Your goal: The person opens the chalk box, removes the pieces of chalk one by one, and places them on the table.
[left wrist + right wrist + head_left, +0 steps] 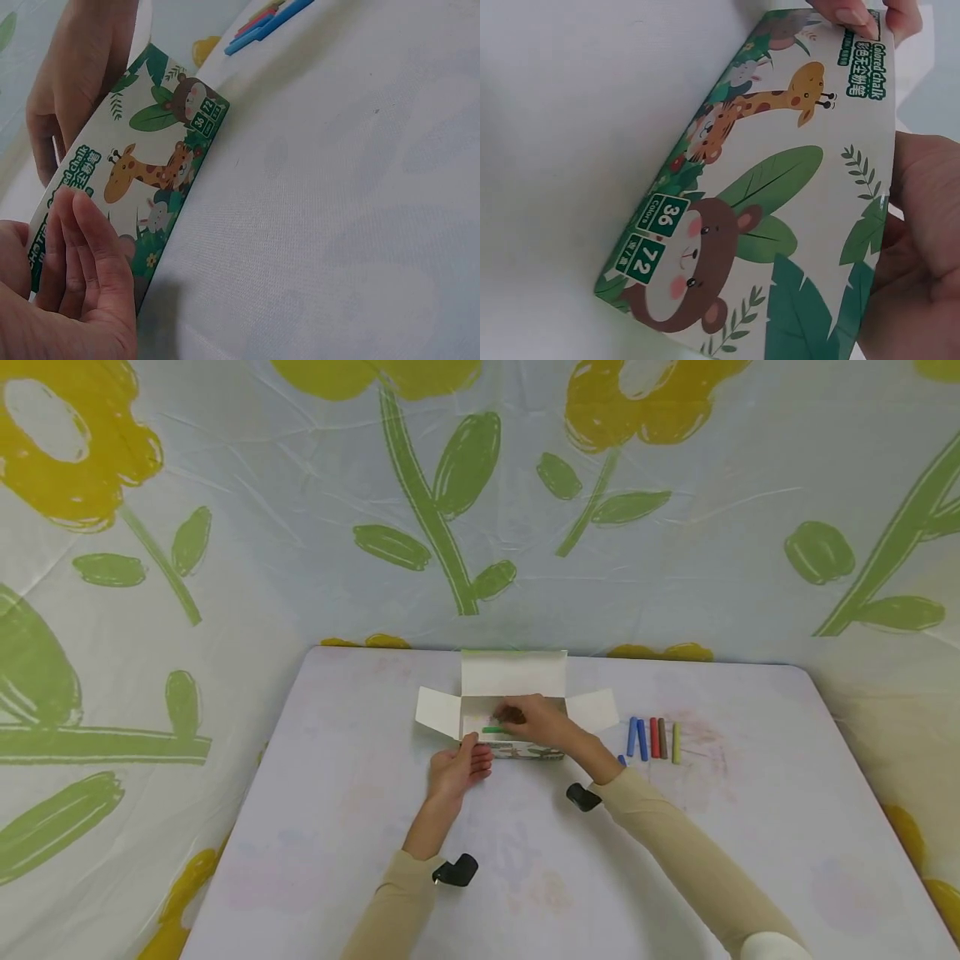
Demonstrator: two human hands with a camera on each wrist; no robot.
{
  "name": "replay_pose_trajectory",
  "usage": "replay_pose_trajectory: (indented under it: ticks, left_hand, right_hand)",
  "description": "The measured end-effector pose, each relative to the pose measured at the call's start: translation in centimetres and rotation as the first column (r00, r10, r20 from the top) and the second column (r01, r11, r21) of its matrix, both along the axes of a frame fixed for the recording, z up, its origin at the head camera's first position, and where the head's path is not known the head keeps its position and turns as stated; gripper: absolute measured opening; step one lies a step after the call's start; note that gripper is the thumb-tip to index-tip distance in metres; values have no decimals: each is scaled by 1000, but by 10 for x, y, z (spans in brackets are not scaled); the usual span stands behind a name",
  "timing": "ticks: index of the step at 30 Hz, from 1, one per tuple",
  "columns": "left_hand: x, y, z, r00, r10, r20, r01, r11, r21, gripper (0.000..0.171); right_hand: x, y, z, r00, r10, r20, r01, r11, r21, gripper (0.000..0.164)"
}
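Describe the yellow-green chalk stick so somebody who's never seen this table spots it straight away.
On the pale table, find the open colored chalk box. Right of it, several chalk sticks lie in a row. The yellow-green chalk stick is the rightmost, beside the brown chalk stick; no other there shares its colour.

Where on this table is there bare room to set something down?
The table is bare left of the box and left hand, right of the chalks, and between the sleeves in front. It's crowded at the box, where the right hand reaches in, and just right of it, by the chalks.
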State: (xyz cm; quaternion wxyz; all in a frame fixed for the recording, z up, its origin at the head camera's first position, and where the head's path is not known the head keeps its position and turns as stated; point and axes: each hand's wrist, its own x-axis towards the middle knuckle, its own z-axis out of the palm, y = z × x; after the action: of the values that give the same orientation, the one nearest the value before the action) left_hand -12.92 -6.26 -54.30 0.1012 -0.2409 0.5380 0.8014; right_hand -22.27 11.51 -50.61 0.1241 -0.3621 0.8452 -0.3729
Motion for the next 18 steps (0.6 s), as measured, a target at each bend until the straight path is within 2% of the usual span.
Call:
replay_pose_trajectory:
  ticks: [4, 8, 13, 18]
  left_hand:
    - [0, 1, 0, 1000, -3, -4, 3, 1000, -6, 38]
    - [0, 0, 2, 1000, -15, -5, 15, 1000, -7, 39]
    - [-1, -2, 1, 1000, -27, -3, 27, 1000, 7, 40]
    - [0, -1, -2, 1000, -10, -8, 10, 1000, 5, 39]
  right_hand:
    - [-2, -3, 1, 998, 47, -29, -45, 995, 87, 22]
    - [-1, -6, 9, 996, 85, -17, -82, 986, 146, 23]
    - [-2, -15, 14, 993, 111, -50, -92, 953, 289, 23]
    - [-7, -23, 9, 985, 145, -91, -98, 913, 395, 17]
